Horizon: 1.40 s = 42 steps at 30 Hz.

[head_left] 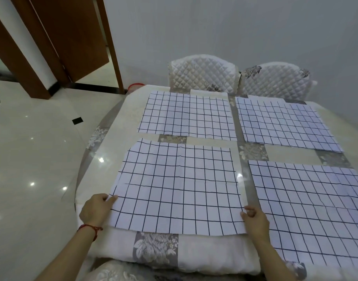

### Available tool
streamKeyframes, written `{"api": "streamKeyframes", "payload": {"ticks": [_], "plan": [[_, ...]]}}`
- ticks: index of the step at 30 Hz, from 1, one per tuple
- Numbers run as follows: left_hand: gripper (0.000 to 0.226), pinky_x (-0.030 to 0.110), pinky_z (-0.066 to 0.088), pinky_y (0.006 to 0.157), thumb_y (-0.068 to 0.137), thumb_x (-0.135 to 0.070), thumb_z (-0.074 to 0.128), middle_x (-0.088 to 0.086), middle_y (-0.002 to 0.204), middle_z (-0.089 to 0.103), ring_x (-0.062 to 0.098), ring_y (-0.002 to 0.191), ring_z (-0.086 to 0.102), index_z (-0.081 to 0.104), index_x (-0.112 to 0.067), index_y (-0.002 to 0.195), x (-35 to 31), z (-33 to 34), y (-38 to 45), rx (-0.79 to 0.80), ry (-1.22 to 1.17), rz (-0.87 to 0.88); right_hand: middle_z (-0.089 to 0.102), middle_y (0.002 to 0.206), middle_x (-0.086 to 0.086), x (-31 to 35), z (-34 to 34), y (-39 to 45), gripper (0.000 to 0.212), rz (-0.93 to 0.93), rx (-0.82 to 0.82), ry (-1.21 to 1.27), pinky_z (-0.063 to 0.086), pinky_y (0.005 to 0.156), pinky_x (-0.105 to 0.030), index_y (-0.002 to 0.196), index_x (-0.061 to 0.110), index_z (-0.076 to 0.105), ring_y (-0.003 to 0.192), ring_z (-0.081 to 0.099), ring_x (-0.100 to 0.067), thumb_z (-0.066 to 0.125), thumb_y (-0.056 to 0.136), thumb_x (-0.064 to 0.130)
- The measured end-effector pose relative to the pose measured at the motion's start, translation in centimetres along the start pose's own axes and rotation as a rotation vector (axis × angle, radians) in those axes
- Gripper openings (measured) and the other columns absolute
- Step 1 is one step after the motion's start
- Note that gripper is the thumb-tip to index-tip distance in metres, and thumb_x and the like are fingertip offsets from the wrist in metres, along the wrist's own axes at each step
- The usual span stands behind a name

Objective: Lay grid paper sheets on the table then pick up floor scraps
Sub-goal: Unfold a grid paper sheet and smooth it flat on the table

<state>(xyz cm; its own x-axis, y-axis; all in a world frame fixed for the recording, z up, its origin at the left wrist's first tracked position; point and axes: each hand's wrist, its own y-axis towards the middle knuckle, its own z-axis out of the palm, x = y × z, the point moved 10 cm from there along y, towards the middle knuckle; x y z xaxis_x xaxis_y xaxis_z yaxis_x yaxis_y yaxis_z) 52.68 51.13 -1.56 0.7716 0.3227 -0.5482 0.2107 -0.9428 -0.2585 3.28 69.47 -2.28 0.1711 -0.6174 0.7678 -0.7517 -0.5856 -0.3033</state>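
While chairs [202, 75] stand behind, hands seemingly pinch near sheet [174, 189].

Left hand [96, 209]: lower left of my frame, forearm rising from the bottom edge, fingers loosely curled, thumb pointing right.
Left wrist: I see a red string bracelet [89, 228].
Right hand [255, 221]: lower centre-right, knuckles up, fingertips bent inward.

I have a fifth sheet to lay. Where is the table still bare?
Only narrow strips: the cross-shaped gap between the four grid sheets, the left margin beside the far-left sheet, and the near edge below the left hand. Elsewhere it is covered.
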Motion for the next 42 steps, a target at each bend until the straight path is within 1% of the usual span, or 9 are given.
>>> {"api": "streamKeyframes", "payload": {"ticks": [14, 18, 20, 24, 27, 31, 37, 40, 42], "plan": [[0.044, 0.021, 0.026, 0.050, 0.085, -0.034, 0.060, 0.001, 0.049, 0.044, 0.019, 0.050, 0.044, 0.041, -0.016, 0.050, 1.5, 0.9, -1.5, 0.020, 0.042, -0.013, 0.057, 0.085, -0.014, -0.8, -0.5, -1.0, 0.017, -0.060, -0.046, -0.182, 0.036, 0.051, -0.025, 0.099, 0.003, 0.057, 0.060, 0.050, -0.020, 0.052, 0.083, 0.001], [0.047, 0.023, 0.023, 0.051, 0.085, -0.033, 0.060, 0.001, 0.049, 0.038, 0.018, 0.049, 0.038, 0.033, -0.016, 0.051, 0.9, 1.0, -1.8, 0.007, 0.036, 0.011, 0.055, 0.100, -0.019, 0.6, -0.8, -1.5, 0.017, -0.170, -0.154, -0.430, 0.049, 0.073, -0.039, 0.096, 0.002, 0.063, 0.084, 0.054, -0.033, 0.059, 0.080, 0.004], [0.048, 0.024, 0.021, 0.050, 0.085, -0.034, 0.059, 0.001, 0.048, 0.037, 0.019, 0.049, 0.037, 0.031, -0.017, 0.051, 0.5, 1.1, -1.9, 0.000, 0.039, 0.012, 0.055, 0.109, -0.019, 1.9, -0.1, -1.6, 0.020, -0.244, -0.176, -0.531, 0.045, 0.085, -0.044, 0.100, 0.005, 0.064, 0.097, 0.053, -0.034, 0.061, 0.080, 0.008], [0.051, 0.023, 0.021, 0.050, 0.087, -0.039, 0.056, 0.001, 0.047, 0.036, 0.020, 0.049, 0.039, 0.031, -0.017, 0.049, 0.2, 1.2, -1.5, -0.018, 0.011, -0.011, 0.045, 0.137, -0.011, 4.4, 4.6, -1.5, 0.032, -0.389, 0.014, -0.540, 0.029, 0.107, -0.042, 0.119, 0.010, 0.057, 0.130, 0.037, -0.028, 0.051, 0.089, 0.020], [0.049, 0.023, 0.022, 0.050, 0.087, -0.040, 0.054, 0.003, 0.049, 0.040, 0.020, 0.050, 0.041, 0.036, -0.014, 0.051, 0.1, 1.3, -1.1, -0.036, -0.009, -0.037, 0.034, 0.149, -0.010, 6.0, 8.5, -2.0, 0.051, -0.523, 0.102, -0.576, 0.015, 0.115, -0.039, 0.132, 0.014, 0.047, 0.141, 0.024, -0.025, 0.032, 0.090, 0.039], [0.045, 0.023, 0.028, 0.050, 0.088, -0.037, 0.052, 0.004, 0.054, 0.048, 0.021, 0.056, 0.046, 0.044, -0.013, 0.052, -1.0, 1.3, 0.2, -0.051, -0.043, -0.030, 0.019, 0.155, -0.001, 5.1, 12.6, -2.7, 0.072, -0.676, 0.134, -0.709, -0.011, 0.114, -0.027, 0.144, 0.023, 0.027, 0.144, -0.003, -0.010, -0.001, 0.086, 0.055], [0.041, 0.023, 0.029, 0.051, 0.089, -0.030, 0.054, 0.004, 0.053, 0.049, 0.020, 0.056, 0.047, 0.048, -0.013, 0.053, -6.0, 2.2, 4.8, 0.017, -0.147, 0.049, 0.034, 0.148, -0.001, 3.8, 12.7, -2.4, 0.055, -0.632, 0.065, -0.797, -0.003, 0.114, -0.030, 0.140, 0.024, 0.029, 0.142, -0.016, -0.003, 0.007, 0.096, 0.047], [0.025, 0.028, 0.046, 0.069, 0.087, -0.027, 0.057, 0.013, 0.083, 0.068, 0.026, 0.080, 0.061, 0.068, -0.005, 0.081, -7.9, 2.9, 7.5, 0.036, -0.286, -0.013, 0.033, 0.150, -0.001, 3.8, 12.9, -2.4, 0.055, -0.642, 0.055, -0.787, -0.004, 0.114, -0.029, 0.141, 0.025, 0.028, 0.142, -0.016, -0.002, 0.007, 0.095, 0.049], [0.031, 0.033, 0.047, 0.088, 0.085, -0.025, 0.059, 0.017, 0.106, 0.068, 0.032, 0.100, 0.061, 0.067, -0.001, 0.103, -8.9, 3.2, 9.0, 0.018, -0.308, -0.039, 0.031, 0.150, -0.001, 3.6, 13.0, -2.3, 0.056, -0.646, 0.051, -0.778, -0.005, 0.114, -0.029, 0.142, 0.026, 0.026, 0.142, -0.016, -0.001, 0.007, 0.095, 0.049]]}}
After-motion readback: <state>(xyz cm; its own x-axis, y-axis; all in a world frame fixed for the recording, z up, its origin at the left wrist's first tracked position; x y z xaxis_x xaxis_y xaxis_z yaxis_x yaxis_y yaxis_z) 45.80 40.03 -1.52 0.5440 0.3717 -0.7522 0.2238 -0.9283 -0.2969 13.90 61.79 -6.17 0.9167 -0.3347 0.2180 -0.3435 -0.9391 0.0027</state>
